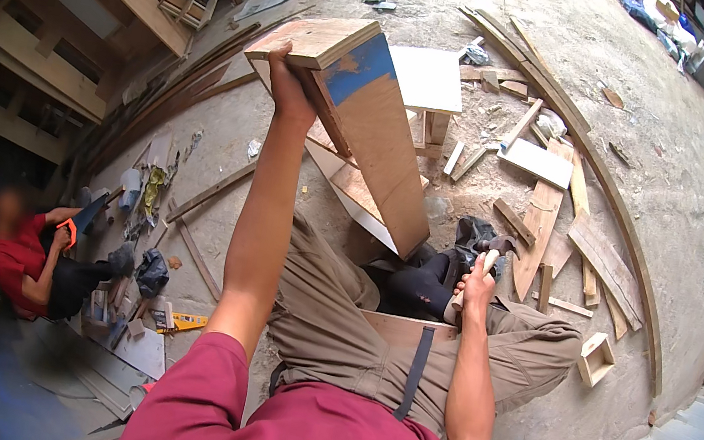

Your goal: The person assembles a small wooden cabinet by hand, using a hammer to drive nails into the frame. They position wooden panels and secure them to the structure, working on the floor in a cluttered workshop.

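The left hand (292, 86) grips a tall, tilted, blue-patched plywood box (374, 136) before the person's legs (329, 276); the right hand (475, 289) clasps a wooden-handled hammer (490, 259). Brown wood offcuts (542, 215) litter the dusty grey floor (663, 205).

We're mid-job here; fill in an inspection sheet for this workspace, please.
Surface: dusty ground, strewn with wood scraps.
Job's things: plywood box with a blue patch, tilted; wooden-handled hammer.
Clutter: loose boards to the right; small wooden frame near the right knee.
Hands: left hand grips the plywood box's upper end; right hand holds the hammer's handle.
Cables: nothing seen.
Surroundings: co-worker in red at left, holding an orange-handled handsaw.
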The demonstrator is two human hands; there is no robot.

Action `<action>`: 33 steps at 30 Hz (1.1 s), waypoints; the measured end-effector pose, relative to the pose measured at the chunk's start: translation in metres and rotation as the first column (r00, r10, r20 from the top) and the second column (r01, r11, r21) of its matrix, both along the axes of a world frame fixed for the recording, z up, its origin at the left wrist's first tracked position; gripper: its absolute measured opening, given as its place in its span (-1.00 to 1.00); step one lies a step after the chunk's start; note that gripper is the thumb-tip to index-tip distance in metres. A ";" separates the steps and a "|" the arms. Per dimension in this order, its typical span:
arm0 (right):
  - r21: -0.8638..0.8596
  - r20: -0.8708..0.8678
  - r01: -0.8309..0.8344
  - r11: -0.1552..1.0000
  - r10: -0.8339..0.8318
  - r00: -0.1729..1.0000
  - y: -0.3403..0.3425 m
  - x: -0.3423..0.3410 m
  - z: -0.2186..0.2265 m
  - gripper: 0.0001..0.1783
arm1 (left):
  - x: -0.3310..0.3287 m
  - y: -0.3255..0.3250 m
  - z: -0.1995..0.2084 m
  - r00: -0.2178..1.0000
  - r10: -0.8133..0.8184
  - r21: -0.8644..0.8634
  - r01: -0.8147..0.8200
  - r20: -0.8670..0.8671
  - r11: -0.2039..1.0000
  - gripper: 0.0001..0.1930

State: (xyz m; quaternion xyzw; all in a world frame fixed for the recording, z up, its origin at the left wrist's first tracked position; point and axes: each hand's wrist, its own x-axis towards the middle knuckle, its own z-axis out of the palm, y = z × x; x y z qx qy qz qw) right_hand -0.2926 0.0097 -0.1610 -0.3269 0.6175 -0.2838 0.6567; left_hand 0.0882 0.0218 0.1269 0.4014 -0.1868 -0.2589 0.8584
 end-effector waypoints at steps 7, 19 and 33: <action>-0.033 0.014 -0.026 0.999 0.027 1.000 0.006 0.003 0.010 -0.39 | -0.035 -0.002 -0.006 0.994 0.102 0.018 -0.102 0.027 0.995 -0.48; -0.010 0.022 0.000 1.000 0.000 1.000 0.004 0.000 0.000 -0.42 | -0.065 -0.026 -0.030 0.938 -0.196 -0.073 0.226 0.286 0.971 -0.31; 0.009 0.034 0.000 1.000 -0.001 0.999 0.001 0.001 0.003 -0.41 | -0.113 -0.063 -0.054 0.852 -0.200 0.133 0.154 0.484 0.979 -0.74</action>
